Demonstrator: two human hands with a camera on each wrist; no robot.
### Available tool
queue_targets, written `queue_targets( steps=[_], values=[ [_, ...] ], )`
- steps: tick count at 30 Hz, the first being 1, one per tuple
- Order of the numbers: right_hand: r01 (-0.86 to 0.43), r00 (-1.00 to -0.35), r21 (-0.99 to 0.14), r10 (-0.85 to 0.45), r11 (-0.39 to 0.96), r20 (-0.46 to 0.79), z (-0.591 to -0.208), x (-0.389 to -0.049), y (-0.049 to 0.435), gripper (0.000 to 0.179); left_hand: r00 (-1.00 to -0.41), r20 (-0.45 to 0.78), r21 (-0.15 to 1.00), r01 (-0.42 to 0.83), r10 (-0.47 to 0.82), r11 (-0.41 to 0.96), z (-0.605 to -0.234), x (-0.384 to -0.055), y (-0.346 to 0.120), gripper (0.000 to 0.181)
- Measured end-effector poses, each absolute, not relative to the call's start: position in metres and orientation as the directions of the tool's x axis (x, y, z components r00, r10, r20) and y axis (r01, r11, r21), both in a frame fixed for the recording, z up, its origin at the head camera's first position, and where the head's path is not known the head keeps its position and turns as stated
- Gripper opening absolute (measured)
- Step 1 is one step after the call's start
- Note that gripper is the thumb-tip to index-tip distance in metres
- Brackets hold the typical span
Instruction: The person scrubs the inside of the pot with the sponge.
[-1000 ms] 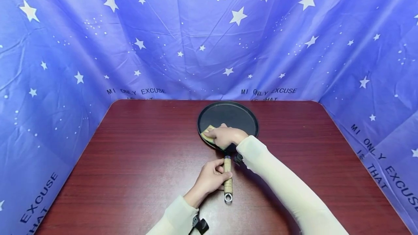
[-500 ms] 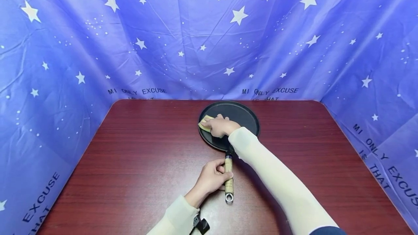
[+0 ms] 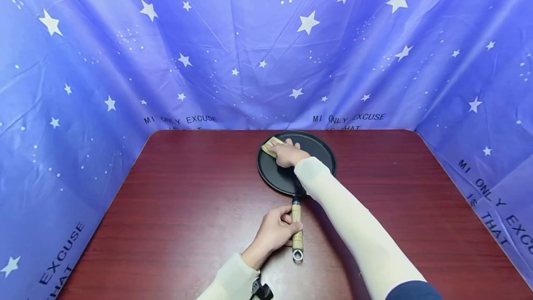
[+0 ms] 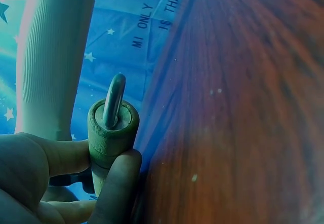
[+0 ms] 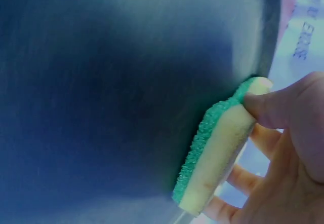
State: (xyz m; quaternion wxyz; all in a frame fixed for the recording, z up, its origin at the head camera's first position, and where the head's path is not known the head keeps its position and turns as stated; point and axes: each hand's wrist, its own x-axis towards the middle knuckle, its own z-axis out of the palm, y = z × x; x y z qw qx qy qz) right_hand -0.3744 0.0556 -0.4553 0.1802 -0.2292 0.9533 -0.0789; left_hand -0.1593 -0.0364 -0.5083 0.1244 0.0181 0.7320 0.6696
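A round black frying pan (image 3: 316, 152) lies on the table, its handle (image 3: 297, 240) pointing toward me. My left hand (image 3: 272, 230) grips that tan, wrapped handle between thumb and fingers; the left wrist view shows the metal ring (image 4: 115, 100) at its end. My right hand (image 3: 289, 153) holds a yellow sponge (image 3: 270, 146) against the pan's far left part. In the right wrist view the sponge (image 5: 217, 153) has its green scouring side facing the pan surface (image 5: 101, 107), with my thumb pressing its edge.
The dark red wooden table (image 3: 187, 189) extends on both sides of the pan. Behind and beside it hangs a blue curtain (image 3: 250, 36) printed with white stars. My right sleeve (image 3: 354, 221) crosses over the pan's right front edge.
My right hand has slid the sponge away from me along the pan's left side, from near left to far left. The left hand keeps its grip on the handle.
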Motion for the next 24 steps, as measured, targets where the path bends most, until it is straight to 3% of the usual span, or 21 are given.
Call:
queue_targets(
  steps=[15, 24],
  values=[
    [-0.312, -0.894, -0.231, -0.367, 0.922, -0.256, -0.459, -0.394, 0.089, 0.074, -0.967, -0.168, 0.984, -0.154, 0.190, 0.087, -0.506, -0.160, -0.037, 0.050],
    [-0.268, -0.911, -0.165, -0.306, 0.949, -0.276, -0.455, -0.393, 0.116, 0.070, -0.968, -0.173, 0.984, -0.161, 0.180, 0.078, -0.507, -0.159, -0.036, 0.051]
  ],
)
